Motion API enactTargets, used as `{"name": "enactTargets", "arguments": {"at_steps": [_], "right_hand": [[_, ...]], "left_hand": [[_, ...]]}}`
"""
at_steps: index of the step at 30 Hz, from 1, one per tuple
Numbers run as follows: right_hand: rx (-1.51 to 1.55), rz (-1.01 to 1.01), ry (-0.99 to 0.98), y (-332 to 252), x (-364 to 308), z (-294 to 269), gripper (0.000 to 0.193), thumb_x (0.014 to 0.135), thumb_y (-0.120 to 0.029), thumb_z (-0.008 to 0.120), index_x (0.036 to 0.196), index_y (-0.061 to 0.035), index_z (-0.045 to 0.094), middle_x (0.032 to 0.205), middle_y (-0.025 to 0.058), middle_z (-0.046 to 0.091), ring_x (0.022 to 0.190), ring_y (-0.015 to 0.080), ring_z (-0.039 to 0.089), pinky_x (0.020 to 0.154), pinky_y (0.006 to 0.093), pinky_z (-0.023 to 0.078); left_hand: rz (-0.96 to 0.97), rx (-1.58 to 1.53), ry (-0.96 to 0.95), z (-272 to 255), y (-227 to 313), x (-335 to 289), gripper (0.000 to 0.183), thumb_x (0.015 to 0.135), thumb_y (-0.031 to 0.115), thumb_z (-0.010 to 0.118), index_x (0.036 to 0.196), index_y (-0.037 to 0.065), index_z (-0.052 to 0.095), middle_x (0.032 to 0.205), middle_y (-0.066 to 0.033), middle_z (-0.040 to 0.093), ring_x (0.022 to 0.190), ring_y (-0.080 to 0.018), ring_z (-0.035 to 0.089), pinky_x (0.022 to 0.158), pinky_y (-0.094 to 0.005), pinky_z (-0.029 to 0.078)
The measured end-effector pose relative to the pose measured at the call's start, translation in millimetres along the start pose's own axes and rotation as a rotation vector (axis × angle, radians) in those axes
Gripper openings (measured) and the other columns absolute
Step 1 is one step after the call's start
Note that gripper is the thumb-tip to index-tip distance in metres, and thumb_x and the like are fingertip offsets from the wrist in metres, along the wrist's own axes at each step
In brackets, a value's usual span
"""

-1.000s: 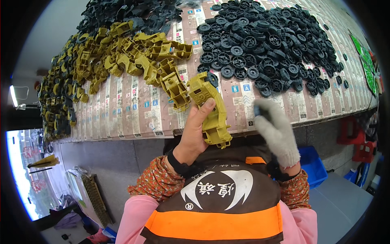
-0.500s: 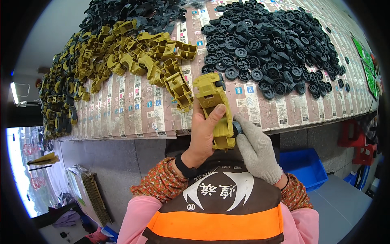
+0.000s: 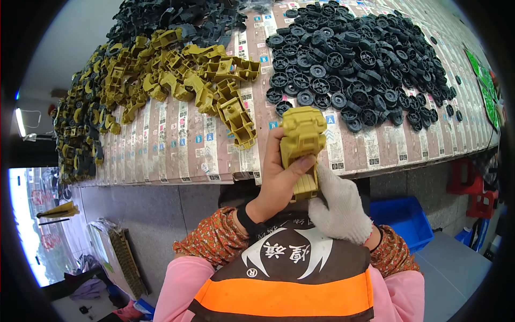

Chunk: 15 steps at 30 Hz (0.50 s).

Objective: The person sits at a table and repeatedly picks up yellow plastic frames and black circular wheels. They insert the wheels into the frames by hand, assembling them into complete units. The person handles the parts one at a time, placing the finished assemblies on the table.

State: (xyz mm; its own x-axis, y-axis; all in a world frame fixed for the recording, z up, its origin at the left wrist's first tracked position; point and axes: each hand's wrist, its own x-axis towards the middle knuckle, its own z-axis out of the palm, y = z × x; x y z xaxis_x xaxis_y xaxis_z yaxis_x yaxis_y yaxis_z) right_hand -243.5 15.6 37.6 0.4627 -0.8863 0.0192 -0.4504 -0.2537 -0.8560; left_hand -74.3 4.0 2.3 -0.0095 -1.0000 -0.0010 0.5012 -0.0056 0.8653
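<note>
A mustard-yellow plastic toy truck body (image 3: pixel 303 131) is held up in front of my apron, just off the table's near edge. My left hand (image 3: pixel 281 180), bare, wraps round its left side with the thumb across its top. My right hand (image 3: pixel 340 206), in a pale knitted glove, is closed against the lower right side of the truck body. Its fingertips pass behind the body, and any wheel there is hidden. Loose black toy wheels (image 3: pixel 343 59) lie heaped beyond it. More yellow truck bodies (image 3: pixel 204 80) are piled to the left.
The table (image 3: pixel 166 142) is covered with printed sheets. Dark plastic parts (image 3: pixel 171 21) are heaped at the back left, with yellow and black pieces (image 3: pixel 80 129) at the far left. A blue bin (image 3: pixel 402 220) and red stools (image 3: pixel 472 188) stand below on the right.
The truck body has moved right and turned more upright. The black wheel seen between my gloved fingers at its side is no longer visible. My gloved hand has shifted behind the body.
</note>
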Motion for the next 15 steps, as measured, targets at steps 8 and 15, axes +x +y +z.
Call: {"name": "enactTargets", "arguments": {"at_steps": [8,15], "right_hand": [[0.391,0.093,0.347,24.6,24.9,-33.1,0.055,0.092,-0.003,0.064,0.146,-0.0011,0.058,0.129,0.0165,0.071,0.112,0.0231,0.070,0.096,0.0369,0.057],[0.407,0.099,-0.060,21.4,19.0,-58.5,0.063,0.088,-0.013,0.080,0.145,-0.0017,0.056,0.130,0.0107,0.065,0.120,0.0229,0.064,0.104,0.0344,0.051]], "left_hand": [[-0.276,0.482,-0.268,-21.7,16.7,21.4,0.057,0.097,0.001,0.064,0.146,0.012,0.037,0.130,-0.0068,0.056,0.119,-0.0128,0.058,0.100,-0.0305,0.050],[-0.735,0.377,-0.482,-21.1,67.2,24.5,0.065,0.101,0.013,0.065,0.156,0.011,0.029,0.130,-0.0116,0.062,0.120,-0.0171,0.061,0.100,-0.0319,0.050]]}}
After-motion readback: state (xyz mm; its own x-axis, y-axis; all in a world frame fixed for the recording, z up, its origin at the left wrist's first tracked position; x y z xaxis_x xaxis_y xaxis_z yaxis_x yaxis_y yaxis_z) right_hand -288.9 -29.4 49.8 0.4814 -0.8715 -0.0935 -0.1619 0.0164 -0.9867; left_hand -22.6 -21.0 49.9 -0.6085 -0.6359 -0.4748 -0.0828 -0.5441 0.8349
